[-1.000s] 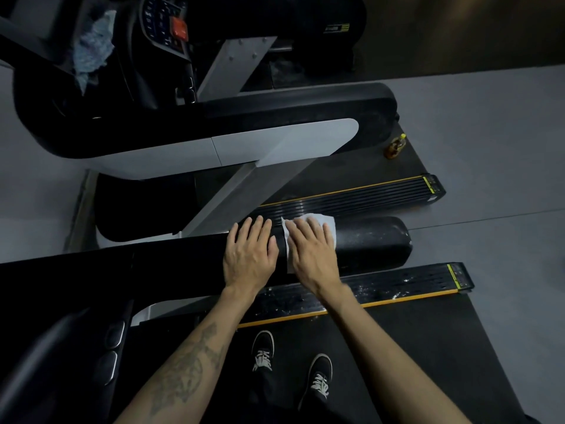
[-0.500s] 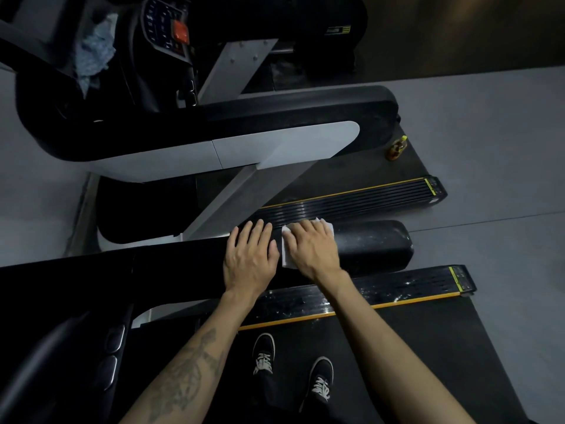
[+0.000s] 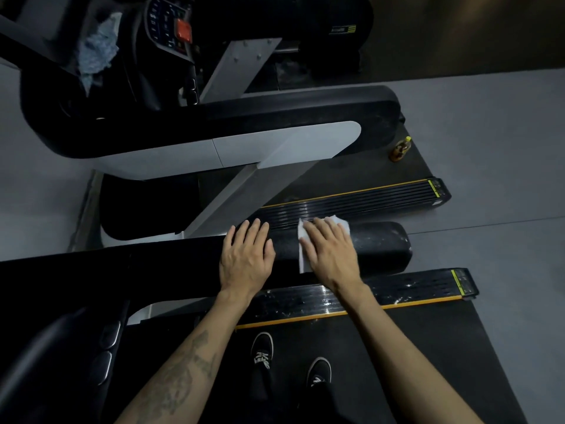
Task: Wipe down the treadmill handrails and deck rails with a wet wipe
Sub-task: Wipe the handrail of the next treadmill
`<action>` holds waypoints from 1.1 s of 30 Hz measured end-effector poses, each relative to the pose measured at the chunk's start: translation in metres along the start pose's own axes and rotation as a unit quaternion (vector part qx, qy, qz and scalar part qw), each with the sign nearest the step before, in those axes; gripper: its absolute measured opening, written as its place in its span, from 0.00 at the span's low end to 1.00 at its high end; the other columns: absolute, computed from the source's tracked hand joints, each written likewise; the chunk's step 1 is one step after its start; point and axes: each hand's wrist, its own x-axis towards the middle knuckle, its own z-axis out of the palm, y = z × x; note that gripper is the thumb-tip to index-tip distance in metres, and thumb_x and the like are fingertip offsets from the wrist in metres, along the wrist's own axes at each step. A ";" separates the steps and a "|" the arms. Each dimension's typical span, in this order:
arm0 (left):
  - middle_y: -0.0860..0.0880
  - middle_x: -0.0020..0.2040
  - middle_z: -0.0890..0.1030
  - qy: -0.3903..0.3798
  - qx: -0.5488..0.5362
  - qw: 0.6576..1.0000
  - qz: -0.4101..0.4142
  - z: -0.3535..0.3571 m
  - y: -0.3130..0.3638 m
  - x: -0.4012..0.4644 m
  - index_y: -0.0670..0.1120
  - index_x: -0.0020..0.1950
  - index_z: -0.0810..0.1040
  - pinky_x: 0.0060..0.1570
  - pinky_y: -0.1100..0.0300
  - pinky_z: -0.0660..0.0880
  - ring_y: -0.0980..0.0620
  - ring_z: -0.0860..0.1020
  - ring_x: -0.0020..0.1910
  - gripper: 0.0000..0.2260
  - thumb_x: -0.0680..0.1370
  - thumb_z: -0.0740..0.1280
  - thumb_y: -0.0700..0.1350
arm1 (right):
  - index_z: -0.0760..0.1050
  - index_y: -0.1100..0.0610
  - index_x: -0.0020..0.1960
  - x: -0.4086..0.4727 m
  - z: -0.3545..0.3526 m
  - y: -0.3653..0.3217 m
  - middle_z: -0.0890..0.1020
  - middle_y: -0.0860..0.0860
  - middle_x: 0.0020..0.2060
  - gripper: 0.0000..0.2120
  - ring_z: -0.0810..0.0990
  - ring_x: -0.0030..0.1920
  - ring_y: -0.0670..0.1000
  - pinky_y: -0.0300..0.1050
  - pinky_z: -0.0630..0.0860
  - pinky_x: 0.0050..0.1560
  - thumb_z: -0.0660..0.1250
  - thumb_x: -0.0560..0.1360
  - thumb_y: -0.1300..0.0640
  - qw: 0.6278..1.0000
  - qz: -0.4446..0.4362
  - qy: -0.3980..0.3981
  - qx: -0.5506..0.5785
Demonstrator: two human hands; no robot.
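Observation:
A thick black padded handrail runs left to right across the middle of the head view. My right hand lies flat with straight fingers on a white wet wipe, pressing it onto the rail. My left hand rests flat on the same rail a short way to the left, holding nothing. Below the rail lies a black ribbed deck rail with a yellow edge, speckled with white marks. A second deck rail shows beyond the handrail.
I stand on the treadmill belt, shoes visible. A neighbouring treadmill's handrail and console fill the top, with a blue cloth in its tray. A small amber bottle stands on that belt. Grey floor lies right.
My right hand has slid the wipe to the right along the handrail, opening a gap from the left hand. The left hand has stayed where it was.

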 end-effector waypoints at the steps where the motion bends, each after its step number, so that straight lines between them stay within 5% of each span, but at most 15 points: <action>1: 0.45 0.72 0.78 0.003 -0.002 1.000 -0.001 0.000 0.000 0.000 0.44 0.73 0.76 0.75 0.43 0.65 0.45 0.73 0.73 0.22 0.85 0.53 0.52 | 0.70 0.53 0.76 -0.002 -0.001 0.007 0.73 0.54 0.74 0.25 0.66 0.77 0.55 0.55 0.60 0.78 0.48 0.86 0.43 0.999 0.034 0.000 -0.002; 5: 0.44 0.73 0.76 0.016 -0.008 1.000 -0.019 0.002 0.006 -0.003 0.43 0.73 0.76 0.75 0.40 0.65 0.43 0.72 0.74 0.22 0.85 0.53 0.51 | 0.64 0.57 0.80 -0.024 0.004 -0.004 0.64 0.57 0.80 0.27 0.60 0.81 0.58 0.58 0.58 0.79 0.46 0.86 0.47 0.990 0.135 0.031 0.007; 10: 0.44 0.77 0.71 0.009 0.002 1.000 -0.018 0.004 0.011 -0.005 0.45 0.76 0.72 0.76 0.39 0.63 0.43 0.68 0.77 0.23 0.86 0.51 0.51 | 0.55 0.54 0.83 -0.029 0.008 -0.009 0.53 0.53 0.83 0.27 0.49 0.83 0.55 0.56 0.51 0.82 0.45 0.87 0.47 1.000 0.003 -0.019 0.019; 13: 0.45 0.79 0.68 0.028 -0.004 1.000 0.014 0.007 0.015 -0.011 0.45 0.78 0.71 0.76 0.39 0.62 0.43 0.66 0.79 0.23 0.86 0.52 0.52 | 0.56 0.52 0.83 -0.023 0.002 0.012 0.54 0.52 0.83 0.28 0.51 0.83 0.54 0.55 0.51 0.82 0.44 0.86 0.44 1.000 -0.019 -0.022 0.012; 18: 0.46 0.81 0.64 0.056 -0.030 0.998 0.025 0.019 0.042 -0.029 0.47 0.80 0.68 0.77 0.38 0.59 0.43 0.60 0.81 0.23 0.85 0.54 0.52 | 0.55 0.57 0.83 -0.050 0.011 0.011 0.53 0.56 0.83 0.29 0.51 0.83 0.56 0.58 0.54 0.81 0.46 0.86 0.46 0.996 0.082 0.012 0.014; 24: 0.46 0.82 0.63 0.045 -0.040 0.998 -0.014 0.021 0.062 -0.034 0.49 0.80 0.67 0.78 0.37 0.56 0.43 0.59 0.82 0.23 0.85 0.54 0.52 | 0.53 0.51 0.84 -0.034 0.006 0.022 0.52 0.51 0.83 0.27 0.48 0.83 0.54 0.56 0.47 0.82 0.48 0.87 0.44 0.999 -0.029 -0.025 0.001; 29: 0.48 0.81 0.65 0.044 -0.053 0.997 -0.031 0.020 0.065 -0.032 0.50 0.79 0.69 0.78 0.37 0.56 0.45 0.60 0.81 0.23 0.85 0.53 0.53 | 0.52 0.54 0.84 -0.054 0.006 0.033 0.51 0.54 0.83 0.30 0.49 0.83 0.55 0.57 0.51 0.82 0.43 0.85 0.43 0.999 0.037 -0.003 -0.004; 33: 0.48 0.81 0.64 0.037 -0.053 0.996 -0.058 0.023 0.072 -0.030 0.51 0.79 0.68 0.79 0.37 0.51 0.45 0.58 0.82 0.23 0.85 0.52 0.53 | 0.52 0.57 0.84 -0.068 0.012 0.027 0.51 0.57 0.83 0.32 0.48 0.83 0.59 0.57 0.50 0.82 0.46 0.84 0.42 1.000 -0.012 -0.010 -0.014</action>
